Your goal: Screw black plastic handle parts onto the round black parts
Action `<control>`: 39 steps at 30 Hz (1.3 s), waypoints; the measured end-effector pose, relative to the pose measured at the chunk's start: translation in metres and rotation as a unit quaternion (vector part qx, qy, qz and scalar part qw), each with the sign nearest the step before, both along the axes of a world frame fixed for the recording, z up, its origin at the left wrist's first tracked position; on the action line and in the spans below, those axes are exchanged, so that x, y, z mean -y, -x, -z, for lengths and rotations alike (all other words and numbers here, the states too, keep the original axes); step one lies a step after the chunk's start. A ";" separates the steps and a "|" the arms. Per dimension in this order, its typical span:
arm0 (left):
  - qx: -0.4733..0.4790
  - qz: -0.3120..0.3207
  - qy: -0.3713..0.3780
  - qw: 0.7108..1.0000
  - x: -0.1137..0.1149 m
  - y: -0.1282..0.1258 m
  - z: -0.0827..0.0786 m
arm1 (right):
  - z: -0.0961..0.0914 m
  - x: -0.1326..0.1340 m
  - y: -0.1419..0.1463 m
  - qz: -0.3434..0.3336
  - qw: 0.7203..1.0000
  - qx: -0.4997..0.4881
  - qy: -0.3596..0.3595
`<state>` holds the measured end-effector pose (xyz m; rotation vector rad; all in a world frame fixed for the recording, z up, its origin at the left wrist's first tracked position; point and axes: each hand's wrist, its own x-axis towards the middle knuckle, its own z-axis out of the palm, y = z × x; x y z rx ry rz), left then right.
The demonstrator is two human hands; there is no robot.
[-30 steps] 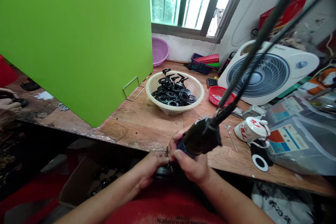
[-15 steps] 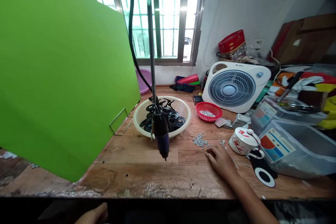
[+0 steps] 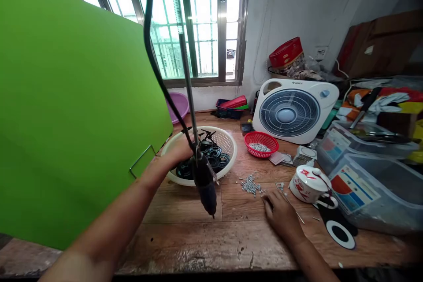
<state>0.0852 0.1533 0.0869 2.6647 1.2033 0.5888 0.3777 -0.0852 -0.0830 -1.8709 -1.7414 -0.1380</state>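
Note:
My left arm stretches across to the cream basket (image 3: 231, 165), and my left hand (image 3: 181, 147) is over the black round parts (image 3: 214, 152) inside it. Its fingers are hidden behind the hanging electric screwdriver (image 3: 204, 185), so any grip cannot be made out. The screwdriver hangs bit down on a cable and rod in front of the basket. On the tabletop, my right hand (image 3: 280, 211) rests with bent fingers and the thumb apart, no object visible in it. Just beyond its fingertips lies a loose pile of small silver screws (image 3: 251, 185).
A red basket (image 3: 261, 145) of small pale pieces stands before a white box fan (image 3: 286, 114). To the right are a lidded mug (image 3: 307, 183) and clear plastic bins (image 3: 373, 189). A green panel (image 3: 82, 110) walls off the left side; a wire stand (image 3: 141, 158) sits beside it.
My left hand has come up from below the table edge and reached into the cream basket. The right hand has shifted slightly beside the screws. The camera view has tilted a little.

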 end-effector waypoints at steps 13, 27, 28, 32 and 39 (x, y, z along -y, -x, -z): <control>-0.165 0.004 -0.095 0.982 -0.037 -0.049 0.011 | 0.003 -0.003 -0.003 0.005 1.000 -0.018 -0.017; 0.084 -0.079 -0.209 0.971 0.166 0.111 0.076 | 0.001 0.000 -0.004 0.019 0.995 0.085 -0.042; 0.088 -0.068 -0.188 0.976 0.180 0.114 0.095 | 0.001 0.000 -0.003 0.024 0.994 0.096 -0.043; 0.060 0.011 -0.125 0.990 0.214 0.115 0.148 | 0.000 0.002 -0.003 0.046 0.992 0.107 -0.041; 0.071 -0.065 0.019 0.995 0.233 0.108 0.129 | -0.012 0.008 0.003 -0.005 0.996 -0.083 -0.034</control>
